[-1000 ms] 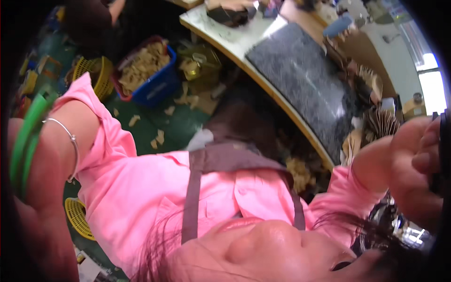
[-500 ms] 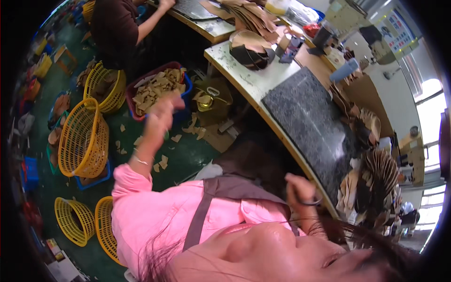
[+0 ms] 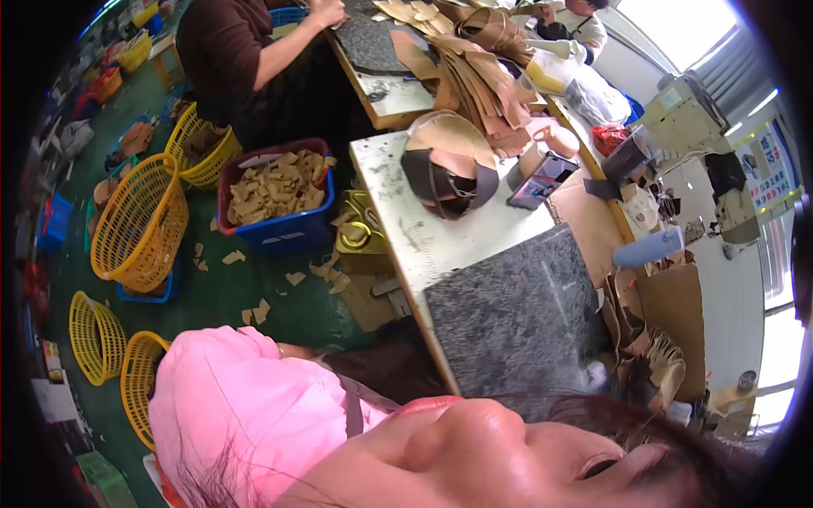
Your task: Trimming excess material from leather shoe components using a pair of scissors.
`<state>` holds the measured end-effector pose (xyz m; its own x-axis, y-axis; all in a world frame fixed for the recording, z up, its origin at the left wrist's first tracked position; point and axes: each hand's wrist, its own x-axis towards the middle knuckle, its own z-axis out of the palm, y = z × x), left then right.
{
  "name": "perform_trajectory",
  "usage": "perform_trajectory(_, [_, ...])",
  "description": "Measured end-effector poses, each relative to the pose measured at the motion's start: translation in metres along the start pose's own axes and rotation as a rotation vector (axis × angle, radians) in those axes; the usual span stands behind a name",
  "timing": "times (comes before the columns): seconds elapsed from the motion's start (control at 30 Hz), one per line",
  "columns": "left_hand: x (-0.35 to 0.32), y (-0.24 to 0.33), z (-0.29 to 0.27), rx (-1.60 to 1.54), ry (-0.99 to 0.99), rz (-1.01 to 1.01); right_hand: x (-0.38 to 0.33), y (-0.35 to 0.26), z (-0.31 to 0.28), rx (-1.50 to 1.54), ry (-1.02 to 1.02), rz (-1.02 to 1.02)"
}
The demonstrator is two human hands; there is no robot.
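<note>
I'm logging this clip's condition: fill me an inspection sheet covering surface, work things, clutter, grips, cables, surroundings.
Surface: white, wood-edged tabletop with dark specks.
Work things: grey mottled flat slab; black-and-tan curved pieces; fanned brown sheet pieces.
Clutter: tan angular scraps on the green floor; more fill a blue rectangular plastic bin.
Grips: one bare wrist beyond a pink cloth sleeve; its hand unclear, the other not seen.
Cables: nothing clearly seen.
Surroundings: co-worker in dark brown at a neighbouring white table; yellow openwork plastic baskets.

Left of the hands (image 3: 298,351), baskets (image 3: 142,273) stand on the floor (image 3: 220,306); before them sits a bin (image 3: 290,237) filled with scraps (image 3: 278,190). To their right, the tabletop (image 3: 408,229) carries a mat (image 3: 508,313), with a phone (image 3: 542,182) beyond it.
</note>
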<state>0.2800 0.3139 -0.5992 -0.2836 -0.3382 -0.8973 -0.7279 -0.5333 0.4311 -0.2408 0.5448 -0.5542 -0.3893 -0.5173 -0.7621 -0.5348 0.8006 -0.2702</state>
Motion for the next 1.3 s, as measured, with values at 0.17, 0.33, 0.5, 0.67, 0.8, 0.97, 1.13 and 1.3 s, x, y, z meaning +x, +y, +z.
perform_trajectory(0.17, [-0.011,0.023,0.054,-0.071,0.102,-0.072,0.059,-0.002,-0.066,0.03,-0.051,-0.028])
perform_trajectory(0.33, [0.002,0.059,0.066,-0.037,0.075,-0.062,0.056,-0.003,-0.106,0.103,0.014,0.032])
perform_trajectory(0.5, [-0.003,0.043,0.023,0.063,0.085,0.009,0.033,-0.007,-0.053,0.179,0.071,0.009])
perform_trajectory(0.67, [-0.006,-0.017,-0.007,0.168,0.062,0.074,-0.03,0.007,0.036,0.194,0.112,0.063])
perform_trajectory(0.8, [0.003,-0.027,-0.036,0.267,0.049,0.147,-0.097,0.043,0.124,0.214,0.205,0.14])
perform_trajectory(0.97, [0.0,-0.033,-0.071,0.329,0.028,0.183,-0.146,0.05,0.188,0.062,0.532,0.115])
perform_trajectory(1.13, [-0.012,-0.035,-0.106,0.221,0.114,0.306,-0.271,-0.104,0.056,0.268,1.084,-0.582])
perform_trajectory(1.3, [-0.147,0.13,-0.187,0.357,1.099,1.206,-0.381,-0.151,-0.017,0.194,1.359,-0.627])
